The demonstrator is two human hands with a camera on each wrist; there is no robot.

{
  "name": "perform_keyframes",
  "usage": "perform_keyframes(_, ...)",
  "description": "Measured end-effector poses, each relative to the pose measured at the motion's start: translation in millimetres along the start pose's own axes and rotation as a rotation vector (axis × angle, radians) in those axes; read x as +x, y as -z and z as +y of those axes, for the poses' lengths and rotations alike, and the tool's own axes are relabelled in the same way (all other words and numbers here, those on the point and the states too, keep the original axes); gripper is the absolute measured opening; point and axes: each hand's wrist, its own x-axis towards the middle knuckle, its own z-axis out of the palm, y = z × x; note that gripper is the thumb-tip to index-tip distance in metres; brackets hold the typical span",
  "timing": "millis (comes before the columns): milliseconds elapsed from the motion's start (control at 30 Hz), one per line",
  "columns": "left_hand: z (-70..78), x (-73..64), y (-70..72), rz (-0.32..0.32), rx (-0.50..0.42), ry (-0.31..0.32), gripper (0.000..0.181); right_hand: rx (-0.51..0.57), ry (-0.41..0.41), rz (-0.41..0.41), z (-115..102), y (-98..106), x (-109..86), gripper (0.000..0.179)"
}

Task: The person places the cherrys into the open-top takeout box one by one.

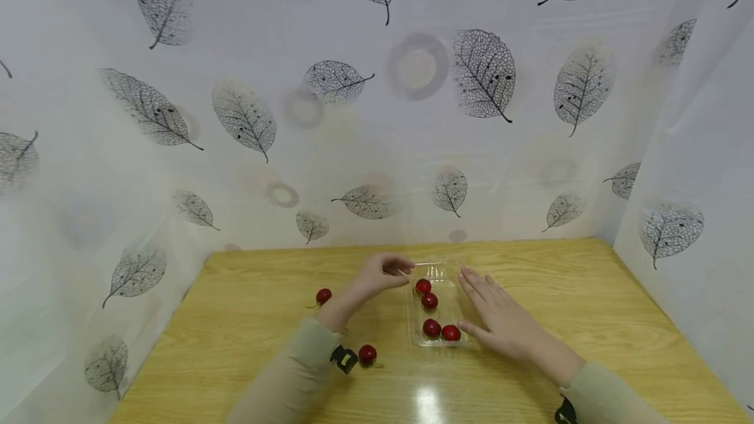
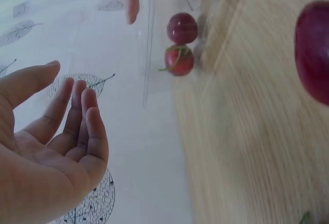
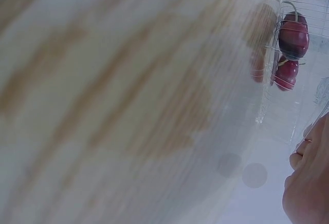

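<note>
A clear plastic box [image 1: 452,300] rests on the table with several dark red cherries in it, two cherries [image 1: 429,301] towards the back and two cherries [image 1: 440,330] at the front. My left hand [image 1: 384,273] hovers at the box's left rim, its fingers loosely bent and nothing between them, as the palm [image 2: 51,157] in the left wrist view confirms. Along the box's right side lies my right hand [image 1: 501,316], fingers straight and thumb near the front right corner. In the right wrist view only part of this hand [image 3: 311,178] shows beside the clear wall.
Outside the box, one cherry [image 1: 323,296] with a stem sits left of my left wrist. Another cherry [image 1: 368,354] lies near the left wrist's black strap [image 1: 344,359]. A leaf-patterned sheet [image 1: 400,149] stands behind the wooden table [image 1: 253,306] and at both sides.
</note>
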Motion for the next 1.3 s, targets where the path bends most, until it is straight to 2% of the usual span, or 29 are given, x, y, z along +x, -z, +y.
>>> perform_keyframes(233, -8.5, -9.6, 25.2, 0.038, -0.009, 0.018, 0.032, 0.017, -0.016, -0.010, 0, -1, -0.4, 0.083)
perform_keyframes(500, -19.5, -25.0, 52.6, 0.145, -0.039, 0.096, 0.031, 0.010, -0.022, -0.010, 0, -1, -0.9, 0.083)
perform_keyframes(733, -36.5, -41.4, 70.8, 0.231, -0.035, 0.136, 0.032, 0.025, -0.027, -0.011, 0, -1, -2.1, 0.084)
perform_keyframes(1067, -62.8, -64.1, 89.3, 0.306, -0.068, 0.203, 0.033, 0.006, -0.017, -0.015, 0, 1, -1.5, 0.082)
perform_keyframes(1300, -82.6, -73.7, 94.0, 0.346, -0.061, 0.244, 0.034, 0.000, -0.011, -0.016, 1, 1, -1.0, 0.082)
